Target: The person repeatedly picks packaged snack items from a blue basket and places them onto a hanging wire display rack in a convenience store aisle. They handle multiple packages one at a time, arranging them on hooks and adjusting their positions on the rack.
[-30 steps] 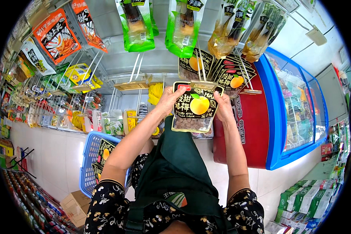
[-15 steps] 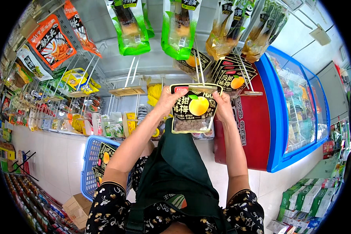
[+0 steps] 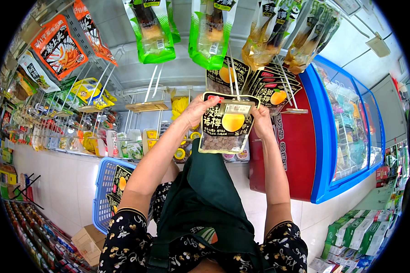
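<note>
Between my two hands is a black bag of dried plums [image 3: 222, 137] with a yellow fruit printed on it and a clear lower window. My left hand [image 3: 197, 112] grips its upper left edge, thumb on the front. My right hand [image 3: 262, 123] pinches the upper right edge. The bag is upright at the end of a wire display hook, whose label holder [image 3: 239, 107] overlaps its upper front. Whether the hook passes through the bag's hole is hard to see. Similar bags hang farther back on this hook [image 3: 223, 75] and on the neighbouring hook [image 3: 274, 96].
Green-and-clear packs [image 3: 156, 43] and brown packs [image 3: 264, 41] hang above. A blue basket [image 3: 103, 182] at lower left holds more black bags [image 3: 121, 181]. On the right stands a red and blue chest freezer [image 3: 282, 177]. A cardboard box [image 3: 89, 243] sits on the floor.
The bag has shifted slightly up toward the hook end, and the label holder now covers more of its front. Bags behind on the hook show more of their fronts.
</note>
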`<action>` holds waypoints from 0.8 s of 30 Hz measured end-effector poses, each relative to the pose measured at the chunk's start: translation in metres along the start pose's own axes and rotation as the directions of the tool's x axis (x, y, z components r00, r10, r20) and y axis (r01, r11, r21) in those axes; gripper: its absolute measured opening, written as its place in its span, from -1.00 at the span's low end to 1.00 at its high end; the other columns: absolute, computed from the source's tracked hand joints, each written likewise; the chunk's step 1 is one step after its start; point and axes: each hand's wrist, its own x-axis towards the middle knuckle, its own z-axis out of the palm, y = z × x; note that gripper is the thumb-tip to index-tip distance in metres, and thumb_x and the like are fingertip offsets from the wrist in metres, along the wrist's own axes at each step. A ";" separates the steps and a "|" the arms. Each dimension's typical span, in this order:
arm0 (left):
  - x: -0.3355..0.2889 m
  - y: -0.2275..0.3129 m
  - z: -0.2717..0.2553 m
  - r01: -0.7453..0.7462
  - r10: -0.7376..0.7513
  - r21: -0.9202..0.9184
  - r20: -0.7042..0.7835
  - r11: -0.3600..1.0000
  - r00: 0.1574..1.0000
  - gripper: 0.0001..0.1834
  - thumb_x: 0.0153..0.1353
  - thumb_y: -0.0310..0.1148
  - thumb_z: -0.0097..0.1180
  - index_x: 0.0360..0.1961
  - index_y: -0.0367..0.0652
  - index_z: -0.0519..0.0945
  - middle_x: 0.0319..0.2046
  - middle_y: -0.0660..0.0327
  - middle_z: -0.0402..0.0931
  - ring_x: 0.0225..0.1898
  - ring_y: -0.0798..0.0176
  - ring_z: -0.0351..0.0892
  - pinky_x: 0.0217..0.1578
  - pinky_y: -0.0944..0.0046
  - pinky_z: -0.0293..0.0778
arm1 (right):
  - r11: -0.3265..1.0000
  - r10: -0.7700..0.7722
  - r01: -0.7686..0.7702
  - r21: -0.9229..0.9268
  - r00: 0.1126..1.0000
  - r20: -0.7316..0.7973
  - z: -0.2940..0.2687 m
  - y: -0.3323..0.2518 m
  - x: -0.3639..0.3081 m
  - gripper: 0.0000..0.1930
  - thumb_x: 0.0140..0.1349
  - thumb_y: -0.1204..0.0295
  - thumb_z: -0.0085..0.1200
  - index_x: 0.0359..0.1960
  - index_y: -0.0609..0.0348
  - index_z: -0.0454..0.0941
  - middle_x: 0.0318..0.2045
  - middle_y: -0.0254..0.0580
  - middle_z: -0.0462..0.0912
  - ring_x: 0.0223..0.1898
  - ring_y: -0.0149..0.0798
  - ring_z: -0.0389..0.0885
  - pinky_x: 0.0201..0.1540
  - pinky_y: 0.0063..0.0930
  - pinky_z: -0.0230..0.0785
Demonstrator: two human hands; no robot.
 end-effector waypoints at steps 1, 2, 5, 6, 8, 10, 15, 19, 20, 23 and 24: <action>0.000 0.001 0.000 0.002 -0.002 -0.014 0.011 1.000 1.000 -0.76 0.18 -0.25 0.12 -0.22 -0.18 0.54 -0.30 0.28 0.56 -0.33 0.43 0.53 -0.29 0.35 0.50 | 1.000 -0.013 0.013 -0.017 1.000 0.001 0.001 -0.001 0.000 -0.76 0.32 0.38 -0.10 -0.39 0.23 0.59 -0.45 -0.38 0.62 -0.46 -0.63 0.42 -0.38 -0.67 0.26; 0.000 0.003 0.000 0.004 -0.003 -0.028 0.022 1.000 1.000 -0.77 0.19 -0.25 0.11 -0.23 -0.18 0.54 -0.31 0.29 0.56 -0.34 0.43 0.54 -0.30 0.36 0.51 | 0.999 -0.025 0.025 -0.033 1.000 0.003 0.003 -0.002 0.000 -0.76 0.32 0.39 -0.10 -0.38 0.23 0.59 -0.45 -0.38 0.63 -0.46 -0.63 0.42 -0.37 -0.67 0.26; 0.009 0.003 -0.001 -0.035 0.036 0.057 -0.022 0.998 0.999 -0.74 0.20 -0.22 0.10 -0.21 -0.17 0.55 -0.31 0.28 0.58 -0.34 0.46 0.53 -0.30 0.38 0.48 | 0.979 -0.099 0.081 -0.185 0.991 -0.090 0.000 0.014 0.013 -0.68 0.31 0.33 -0.06 -0.62 0.19 0.42 -0.63 -0.55 0.41 -0.59 -0.65 0.21 -0.56 -0.59 0.09; 0.014 0.001 0.000 -0.076 0.082 0.112 -0.050 0.991 0.995 -0.73 0.20 -0.21 0.10 -0.22 -0.18 0.56 -0.31 0.29 0.58 -0.35 0.48 0.52 -0.31 0.40 0.46 | 0.960 -0.147 0.116 -0.255 0.983 -0.108 -0.005 0.022 0.020 -0.64 0.30 0.32 -0.05 -0.67 0.18 0.37 -0.67 -0.58 0.35 -0.61 -0.65 0.15 -0.60 -0.57 0.05; 0.024 0.007 0.004 -0.175 0.220 0.314 -0.114 0.933 0.969 -0.71 0.19 -0.22 0.11 -0.26 -0.25 0.59 -0.39 0.33 0.58 -0.43 0.50 0.45 -0.38 0.38 0.40 | 0.865 -0.247 0.140 -0.482 0.955 -0.165 -0.004 0.021 0.036 -0.52 0.24 0.22 0.03 -0.75 0.27 0.23 -0.80 -0.37 0.20 -0.69 -0.49 0.08 -0.66 -0.41 0.00; 0.031 0.016 0.010 -0.104 0.245 0.447 -0.269 0.888 0.932 -0.72 0.16 -0.23 0.14 -0.27 -0.26 0.61 -0.43 0.28 0.58 -0.46 0.49 0.43 -0.40 0.38 0.39 | 0.699 -0.315 0.105 -0.708 0.933 -0.173 0.001 0.010 0.047 -0.48 0.23 0.20 0.02 -0.74 0.37 0.26 -0.83 -0.01 0.24 -0.76 -0.19 0.16 -0.62 -0.24 0.10; 0.068 0.020 0.013 -0.143 0.408 0.489 -0.492 0.860 0.769 -0.68 0.07 -0.31 0.21 -0.21 -0.31 0.59 -0.30 0.12 0.59 -0.32 0.30 0.47 -0.23 0.30 0.37 | 0.615 -0.377 0.029 -0.788 0.889 -0.261 0.028 -0.010 0.080 -0.66 0.20 0.31 -0.02 -0.56 0.44 0.44 -0.62 0.30 0.47 -0.48 0.27 0.50 -0.42 -0.10 0.31; 0.079 0.005 -0.002 -0.239 0.541 0.542 -0.511 0.806 0.668 -0.50 0.08 -0.26 0.16 0.02 -0.33 0.42 -0.06 -0.04 0.47 -0.06 0.10 0.44 -0.01 0.22 0.31 | 0.590 -0.424 0.010 -0.807 0.855 -0.299 0.021 0.016 0.106 -0.62 0.21 0.33 -0.04 -0.07 0.42 0.39 -0.21 0.35 0.50 -0.14 0.10 0.52 -0.11 -0.20 0.33; 0.070 -0.001 0.003 -0.237 0.606 0.606 -0.526 0.759 0.597 -0.46 0.09 -0.24 0.14 0.05 -0.32 0.39 0.00 -0.07 0.43 0.02 0.02 0.41 0.06 0.19 0.28 | 0.510 -0.531 0.093 -0.855 0.816 -0.228 0.017 0.033 0.104 -0.55 0.21 0.34 -0.04 0.04 0.44 0.29 -0.10 0.34 0.43 -0.05 0.07 0.46 -0.03 -0.21 0.28; -0.001 -0.043 -0.003 -0.224 0.680 0.733 -0.410 0.642 0.608 -0.45 0.07 -0.32 0.08 0.08 -0.33 0.31 0.03 -0.17 0.34 0.09 -0.09 0.32 0.09 0.12 0.25 | 0.493 -0.616 0.310 -0.813 0.785 -0.075 0.055 0.057 0.051 -0.44 0.20 0.39 -0.03 0.18 0.46 0.12 0.09 0.27 0.29 0.12 0.04 0.29 0.12 -0.22 0.16; -0.033 -0.054 0.003 -0.253 0.664 0.727 -0.352 0.638 0.660 -0.44 0.07 -0.31 0.08 0.09 -0.32 0.29 0.06 -0.17 0.30 0.12 -0.10 0.28 0.12 0.11 0.21 | 0.709 -0.451 0.276 -0.649 0.885 -0.116 0.075 0.047 0.022 -0.45 0.20 0.40 -0.02 0.17 0.44 0.15 0.09 0.23 0.28 0.13 0.06 0.25 0.12 -0.24 0.16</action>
